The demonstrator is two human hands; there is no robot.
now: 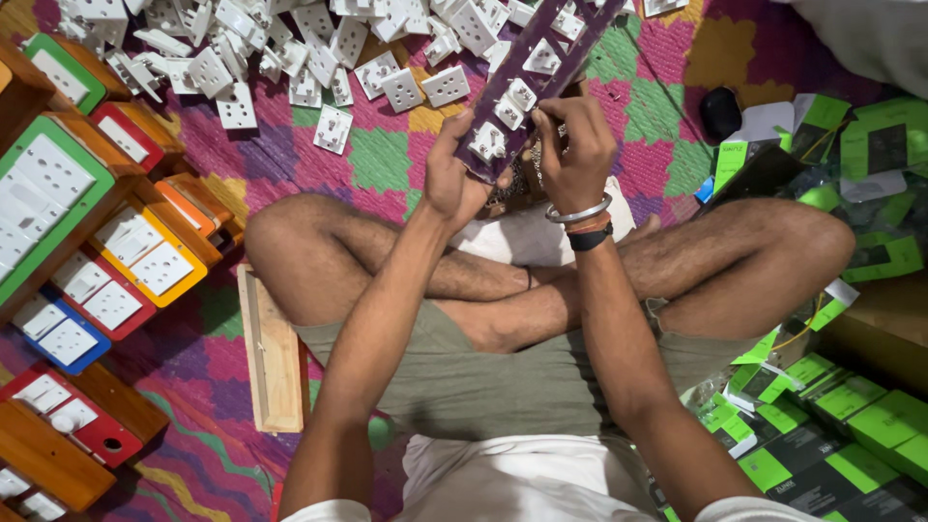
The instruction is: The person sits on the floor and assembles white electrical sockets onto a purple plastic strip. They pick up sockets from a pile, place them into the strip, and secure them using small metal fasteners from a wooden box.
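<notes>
I sit cross-legged on a patterned mat. Both hands hold a long dark purple panel [570, 39] fitted with several white switch and socket modules; it slants from my lap up toward the top right. My left hand [450, 174] grips its near end from the left, thumb against a white module [487, 142]. My right hand [572, 145] clasps the panel's right edge, fingers pressing on the modules, a metal bangle and dark band on the wrist.
A heap of loose white sockets [290, 48] covers the mat ahead. Wooden switchboards with coloured frames [58, 193] line the left. A bare wooden frame [273, 353] lies by my left knee. Green-and-black boxes [841, 425] pile at right.
</notes>
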